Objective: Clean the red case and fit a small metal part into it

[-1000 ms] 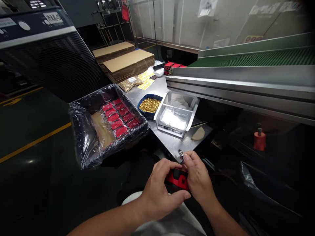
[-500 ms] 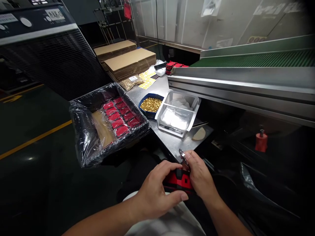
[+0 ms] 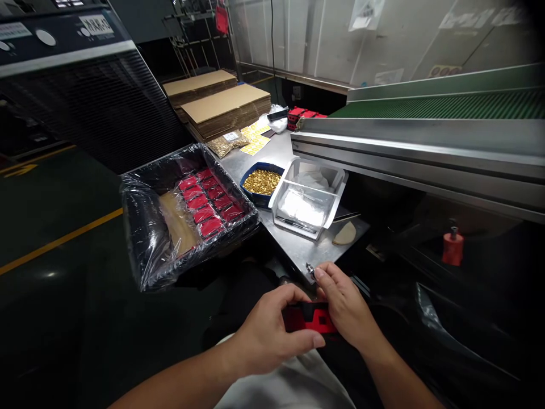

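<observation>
My left hand (image 3: 275, 329) is curled round a red and black plastic part (image 3: 317, 321), its thumb along the near side and its fingers over the far side. My right hand (image 3: 347, 304) is closed on a small shiny metal tool, which looks like a nail clipper (image 3: 310, 269). The clipper's head sticks out past the fingertips, and its rest is hidden in the hand. The right hand also touches the right end of the plastic part. Both hands are low in the view, over my lap, just in front of the metal table (image 3: 293, 247).
To the left, a black crate (image 3: 149, 250) lined with clear plastic holds rows of red parts (image 3: 204, 213). A blue bowl of brass-coloured pieces (image 3: 261, 182) and a white bin (image 3: 304, 196) stand on the table. Cardboard stacks (image 3: 225, 105) lie behind; a green conveyor (image 3: 426, 102) runs at right.
The clipper has shifted slightly left and down, its head turned more toward the left. The red and black part has tilted, so less of its upper face shows.
</observation>
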Demonstrator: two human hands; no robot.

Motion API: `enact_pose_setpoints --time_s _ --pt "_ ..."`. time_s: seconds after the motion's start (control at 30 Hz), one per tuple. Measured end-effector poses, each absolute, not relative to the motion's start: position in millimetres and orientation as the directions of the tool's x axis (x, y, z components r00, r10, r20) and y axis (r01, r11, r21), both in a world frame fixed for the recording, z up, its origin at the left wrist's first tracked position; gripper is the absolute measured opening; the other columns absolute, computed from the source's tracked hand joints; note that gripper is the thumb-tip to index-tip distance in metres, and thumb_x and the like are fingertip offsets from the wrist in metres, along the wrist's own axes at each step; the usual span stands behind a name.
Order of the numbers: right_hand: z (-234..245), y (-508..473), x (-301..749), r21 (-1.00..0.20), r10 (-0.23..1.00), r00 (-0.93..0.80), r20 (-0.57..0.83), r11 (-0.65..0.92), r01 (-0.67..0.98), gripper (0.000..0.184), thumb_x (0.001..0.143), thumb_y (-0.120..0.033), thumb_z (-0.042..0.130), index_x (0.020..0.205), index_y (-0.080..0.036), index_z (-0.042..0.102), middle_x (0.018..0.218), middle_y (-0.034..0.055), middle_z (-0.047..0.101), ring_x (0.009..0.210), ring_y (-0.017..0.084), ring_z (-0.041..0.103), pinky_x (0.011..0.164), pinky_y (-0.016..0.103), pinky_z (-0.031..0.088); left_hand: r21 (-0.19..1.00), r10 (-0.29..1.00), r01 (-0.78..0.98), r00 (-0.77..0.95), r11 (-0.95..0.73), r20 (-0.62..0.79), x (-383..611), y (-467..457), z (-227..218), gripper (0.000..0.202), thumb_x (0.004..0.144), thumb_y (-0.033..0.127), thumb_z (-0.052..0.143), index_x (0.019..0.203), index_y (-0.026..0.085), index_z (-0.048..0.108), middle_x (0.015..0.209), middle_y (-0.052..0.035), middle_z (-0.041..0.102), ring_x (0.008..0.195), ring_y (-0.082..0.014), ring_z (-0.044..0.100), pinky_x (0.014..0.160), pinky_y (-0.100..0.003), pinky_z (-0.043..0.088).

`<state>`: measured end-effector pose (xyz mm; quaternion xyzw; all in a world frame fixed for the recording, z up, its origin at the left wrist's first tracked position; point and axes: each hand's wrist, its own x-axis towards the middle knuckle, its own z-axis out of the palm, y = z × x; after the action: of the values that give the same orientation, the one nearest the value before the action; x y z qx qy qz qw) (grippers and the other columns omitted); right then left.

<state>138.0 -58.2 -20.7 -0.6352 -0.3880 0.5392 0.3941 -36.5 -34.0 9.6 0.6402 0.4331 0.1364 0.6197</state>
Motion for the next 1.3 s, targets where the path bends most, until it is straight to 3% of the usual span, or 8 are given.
enact_pose_setpoints --time_s 0.1,0.23,0.37,0.5,0.6,0.73,0.93,1.3 --pt "-16.0 -57.6 136.5 -0.914 0.917 0.101 -0.386 -0.396 0.094 0.042 0.09 -0.062 0.043 0.079 -0.021 0.049 0.061 -0.0067 0.038 0.056 0.009 0.036 0.053 0.024 0.032 0.904 0.735 0.418 0.584 0.093 -0.346 -33.9 -33.5 7.8 0.049 0.062 0.053 0.085 0.089 0.02 0.061 0.08 0.0031 0.058 0.07 -0.0126 0.046 0.061 -0.026 0.035" --pt "-12.0 -57.1 135.8 -0.91 0.913 0.087 -0.399 -0.405 0.085 0.041 0.09 -0.061 0.045 0.08 -0.022 0.051 0.058 -0.0062 0.049 0.055 0.008 0.043 0.053 0.022 0.036 0.901 0.683 0.434 0.658 -0.001 -0.316 -34.7 -29.3 9.2 0.055 0.052 0.049 0.091 0.088 0.019 0.062 0.077 0.0042 0.056 0.067 -0.0118 0.046 0.06 -0.025 0.034" --pt "-26.9 -55.0 140.6 -0.891 0.884 0.166 -0.436 -0.399 -0.215 0.041 0.088 -0.061 0.049 0.082 -0.021 0.051 0.062 -0.0015 0.065 0.053 0.011 0.056 0.054 0.022 0.044 0.89 0.693 0.455 0.651 -0.03 -0.309 -40.1 -30.0 2.4 0.046 0.057 0.04 0.089 0.087 0.018 0.061 0.077 0.004 0.056 0.067 -0.0117 0.045 0.061 -0.025 0.032" --pt "-51.8 -58.9 142.0 -0.728 0.783 0.248 -0.571 -0.342 -0.594 0.036 0.083 -0.055 0.061 0.085 -0.019 0.054 0.081 0.0039 0.073 0.068 0.015 0.068 0.062 0.024 0.054 0.938 0.749 0.336 0.6 0.081 -0.279 -44.6 -33.7 -7.0 0.048 0.059 0.043 0.088 0.086 0.018 0.057 0.084 0.0008 0.057 0.076 -0.0147 0.048 0.069 -0.027 0.037" --pt "-59.3 -65.8 134.6 -0.613 0.717 0.225 -0.66 -0.341 -0.713 0.036 0.08 -0.052 0.067 0.088 -0.017 0.061 0.078 0.0034 0.072 0.061 0.013 0.064 0.053 0.021 0.052 0.964 0.753 0.178 0.602 0.2 -0.267 -44.3 -36.3 -10.0 0.05 0.06 0.045 0.088 0.083 0.017 0.054 0.081 0.0006 0.055 0.075 -0.0137 0.046 0.069 -0.027 0.036" --pt "-51.3 -67.6 126.3 -0.499 0.596 0.306 -0.742 -0.186 -0.847 0.031 0.076 -0.042 0.074 0.084 -0.013 0.066 0.064 0.0012 0.067 0.057 0.011 0.061 0.055 0.019 0.055 0.967 0.752 0.027 0.624 0.252 -0.213 -42.0 -39.1 -13.6 0.047 0.067 0.046 0.082 0.089 0.017 0.053 0.085 -0.0012 0.052 0.077 -0.0138 0.045 0.071 -0.027 0.036" --pt "-31.5 -56.9 128.6 -0.645 0.665 0.4 -0.631 -0.163 -0.746 0.036 0.079 -0.051 0.066 0.083 -0.016 0.062 0.06 0.0003 0.064 0.042 0.011 0.052 0.034 0.02 0.04 0.98 0.748 0.064 0.636 0.19 -0.187 -42.9 -38.9 -14.2 0.044 0.074 0.049 0.075 0.095 0.016 0.055 0.084 -0.0024 0.052 0.076 -0.0142 0.044 0.071 -0.028 0.035" --pt "-16.4 -54.7 128.9 -0.795 0.769 0.427 -0.476 -0.169 -0.582 0.034 0.083 -0.055 0.059 0.082 -0.022 0.053 0.067 -0.0016 0.063 0.046 0.011 0.05 0.037 0.021 0.042 0.982 0.796 0.047 0.579 0.184 -0.177 -43.9 -43.1 -8.0 0.043 0.072 0.049 0.077 0.089 0.015 0.056 0.081 -0.0023 0.054 0.075 -0.0144 0.046 0.07 -0.027 0.035"
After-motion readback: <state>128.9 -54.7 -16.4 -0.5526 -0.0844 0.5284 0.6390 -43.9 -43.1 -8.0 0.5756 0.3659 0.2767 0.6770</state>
